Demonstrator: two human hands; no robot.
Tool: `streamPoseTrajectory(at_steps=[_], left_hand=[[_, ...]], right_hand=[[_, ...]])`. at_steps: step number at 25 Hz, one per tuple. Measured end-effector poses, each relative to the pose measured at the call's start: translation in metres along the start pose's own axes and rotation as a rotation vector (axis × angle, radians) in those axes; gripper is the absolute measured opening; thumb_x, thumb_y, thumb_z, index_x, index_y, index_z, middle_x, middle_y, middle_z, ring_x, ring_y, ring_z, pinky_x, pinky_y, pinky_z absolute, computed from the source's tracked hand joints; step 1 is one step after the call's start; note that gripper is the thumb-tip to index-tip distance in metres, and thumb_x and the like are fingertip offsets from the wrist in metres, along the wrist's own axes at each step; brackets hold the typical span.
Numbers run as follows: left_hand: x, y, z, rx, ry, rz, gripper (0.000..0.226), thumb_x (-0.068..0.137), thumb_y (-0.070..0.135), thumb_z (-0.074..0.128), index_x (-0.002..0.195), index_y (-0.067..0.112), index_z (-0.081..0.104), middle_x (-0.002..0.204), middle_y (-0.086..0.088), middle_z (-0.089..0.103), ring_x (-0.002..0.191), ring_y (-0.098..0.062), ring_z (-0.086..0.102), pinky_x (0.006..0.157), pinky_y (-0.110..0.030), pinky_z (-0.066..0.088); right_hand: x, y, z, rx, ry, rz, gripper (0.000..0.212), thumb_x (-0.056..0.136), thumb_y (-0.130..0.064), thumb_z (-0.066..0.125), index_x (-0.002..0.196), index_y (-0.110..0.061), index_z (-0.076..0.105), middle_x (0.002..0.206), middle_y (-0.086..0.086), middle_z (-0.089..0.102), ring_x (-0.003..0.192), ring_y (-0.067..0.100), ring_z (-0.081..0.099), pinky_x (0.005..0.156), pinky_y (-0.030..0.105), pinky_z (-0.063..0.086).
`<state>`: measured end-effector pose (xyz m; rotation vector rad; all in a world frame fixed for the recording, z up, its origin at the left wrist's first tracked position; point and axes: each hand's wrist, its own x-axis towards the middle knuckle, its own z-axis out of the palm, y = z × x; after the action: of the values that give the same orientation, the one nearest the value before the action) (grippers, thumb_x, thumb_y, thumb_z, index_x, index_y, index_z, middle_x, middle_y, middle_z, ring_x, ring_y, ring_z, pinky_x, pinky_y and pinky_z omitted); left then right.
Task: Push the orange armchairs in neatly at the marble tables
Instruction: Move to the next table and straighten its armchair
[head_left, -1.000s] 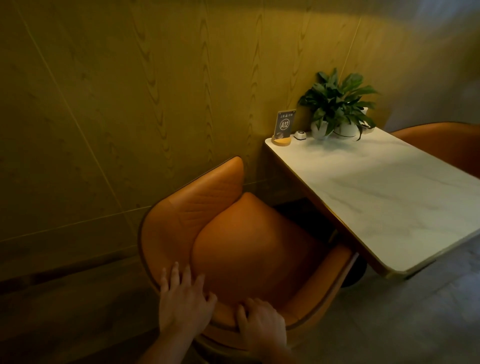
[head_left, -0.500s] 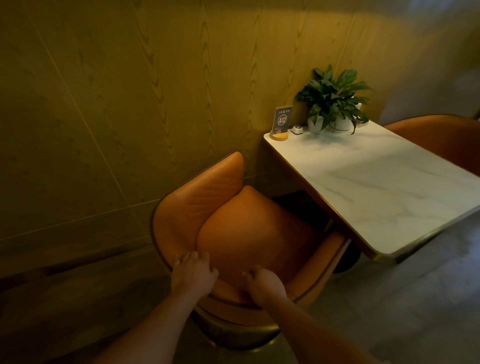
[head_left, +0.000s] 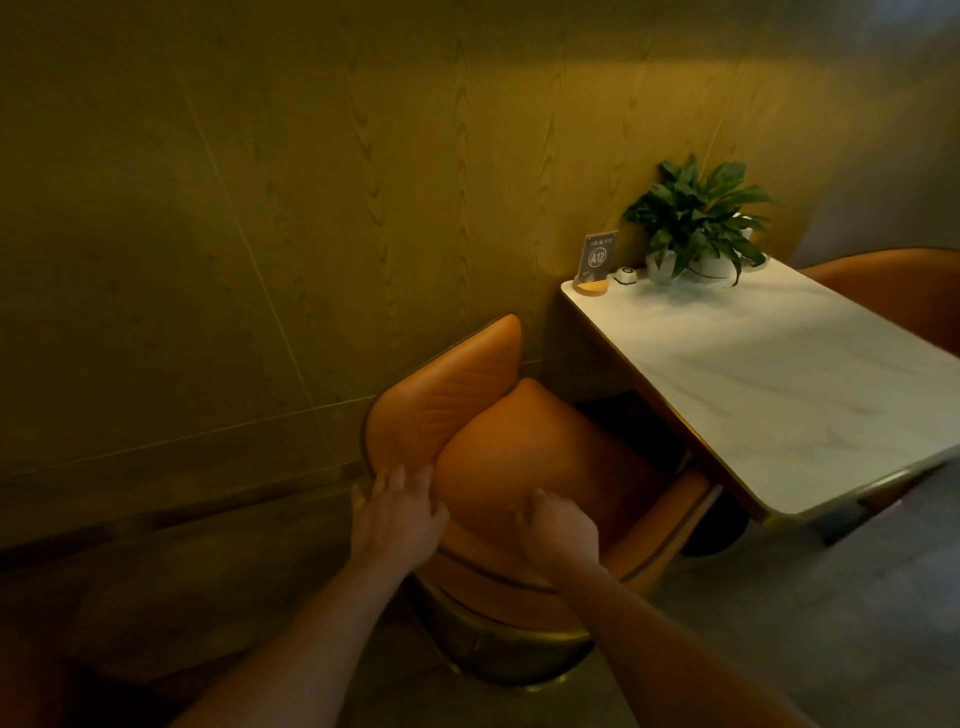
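Orange armchair (head_left: 519, 457) has my left hand (head_left: 395, 514) flat with fingers spread and my right hand (head_left: 558, 527) curled over its back, so I can push it under the marble table (head_left: 779, 374).

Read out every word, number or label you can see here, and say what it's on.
"A12": in a circle on the small dark table sign at the wall corner of the marble table.
Line of print above it on that sign: too small to read.
The orange armchair and the call button: no text visible.
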<state>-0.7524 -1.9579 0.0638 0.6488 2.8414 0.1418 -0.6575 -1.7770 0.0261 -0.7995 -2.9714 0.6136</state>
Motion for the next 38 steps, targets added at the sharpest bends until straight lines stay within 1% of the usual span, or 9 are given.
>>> streamPoseTrajectory(at_steps=[4, 8, 12, 15, 17, 20, 28, 32, 38], left_hand=[[-0.034, -0.012, -0.022, 0.039, 0.057, -0.019, 0.064, 0.099, 0.056, 0.032, 0.156, 0.033, 0.017, 0.163, -0.007, 0.022, 0.151, -0.029, 0.017, 0.119, -0.061, 0.016], [-0.056, -0.019, -0.040, 0.042, 0.103, -0.043, 0.065, 0.099, 0.057, 0.035, 0.156, 0.032, 0.018, 0.163, -0.009, 0.022, 0.151, -0.032, 0.016, 0.118, -0.061, 0.017], [-0.086, -0.027, -0.050, -0.002, 0.170, -0.054, 0.065, 0.099, 0.058, 0.034, 0.157, 0.033, 0.015, 0.165, -0.010, 0.018, 0.152, -0.032, 0.012, 0.119, -0.061, 0.015], [-0.115, -0.041, -0.052, -0.002, 0.230, -0.101, 0.065, 0.099, 0.058, 0.032, 0.157, 0.034, 0.013, 0.166, -0.009, 0.015, 0.153, -0.030, 0.010, 0.121, -0.059, 0.013], [-0.138, -0.054, -0.053, 0.002, 0.241, -0.164, 0.065, 0.100, 0.058, 0.031, 0.157, 0.034, 0.011, 0.166, -0.008, 0.013, 0.153, -0.028, 0.008, 0.121, -0.059, 0.013], [-0.175, -0.076, -0.057, -0.015, 0.253, -0.270, 0.066, 0.100, 0.057, 0.032, 0.158, 0.034, 0.009, 0.167, -0.007, 0.009, 0.154, -0.028, 0.002, 0.122, -0.058, 0.009], [-0.281, -0.138, -0.048, -0.060, 0.340, -0.572, 0.067, 0.100, 0.055, 0.036, 0.158, 0.032, 0.011, 0.166, -0.010, 0.014, 0.154, -0.030, 0.005, 0.122, -0.058, 0.009], [-0.336, -0.162, -0.046, -0.082, 0.406, -0.674, 0.065, 0.100, 0.055, 0.036, 0.157, 0.033, 0.013, 0.166, -0.008, 0.014, 0.153, -0.030, 0.004, 0.122, -0.058, 0.008], [-0.425, -0.219, -0.035, -0.082, 0.429, -0.823, 0.065, 0.099, 0.051, 0.038, 0.157, 0.036, 0.012, 0.166, -0.007, 0.014, 0.154, -0.029, 0.002, 0.123, -0.057, 0.007]], right_hand=[[-0.013, -0.015, -0.028, 0.007, 0.010, -0.067, 0.033, 0.101, -0.042, 0.041, 0.121, -0.019, 0.056, 0.098, 0.000, 0.061, 0.087, 0.017, 0.059, 0.072, 0.035, 0.054], [-0.027, -0.022, -0.048, 0.016, -0.004, -0.080, 0.039, 0.103, -0.044, 0.039, 0.130, -0.020, 0.052, 0.114, 0.006, 0.063, 0.100, 0.022, 0.060, 0.076, 0.035, 0.053], [-0.043, -0.034, -0.061, -0.034, 0.008, -0.211, 0.039, 0.103, -0.043, 0.038, 0.131, -0.018, 0.052, 0.117, 0.006, 0.063, 0.104, 0.023, 0.059, 0.081, 0.037, 0.053], [-0.052, -0.057, -0.063, -0.003, -0.005, -0.307, 0.039, 0.103, -0.042, 0.039, 0.132, -0.020, 0.051, 0.125, 0.006, 0.060, 0.112, 0.024, 0.056, 0.083, 0.036, 0.048], [-0.058, -0.079, -0.060, 0.022, -0.015, -0.374, 0.038, 0.102, -0.044, 0.040, 0.130, -0.020, 0.052, 0.124, 0.005, 0.061, 0.109, 0.023, 0.057, 0.081, 0.034, 0.049], [-0.068, -0.115, -0.053, 0.041, -0.049, -0.493, 0.039, 0.102, -0.048, 0.038, 0.125, -0.020, 0.053, 0.117, 0.005, 0.062, 0.105, 0.023, 0.058, 0.083, 0.039, 0.052], [-0.112, -0.206, -0.026, 0.031, -0.146, -0.803, 0.047, 0.101, -0.052, 0.036, 0.132, -0.021, 0.053, 0.127, 0.003, 0.061, 0.115, 0.021, 0.056, 0.085, 0.038, 0.053], [-0.152, -0.252, -0.013, 0.029, -0.167, -0.916, 0.052, 0.101, -0.053, 0.036, 0.140, -0.022, 0.049, 0.136, 0.001, 0.059, 0.122, 0.020, 0.056, 0.092, 0.039, 0.054], [-0.230, -0.326, 0.010, 0.018, -0.191, -1.056, 0.052, 0.101, -0.053, 0.039, 0.141, -0.021, 0.048, 0.136, 0.001, 0.059, 0.121, 0.020, 0.057, 0.091, 0.037, 0.052]])
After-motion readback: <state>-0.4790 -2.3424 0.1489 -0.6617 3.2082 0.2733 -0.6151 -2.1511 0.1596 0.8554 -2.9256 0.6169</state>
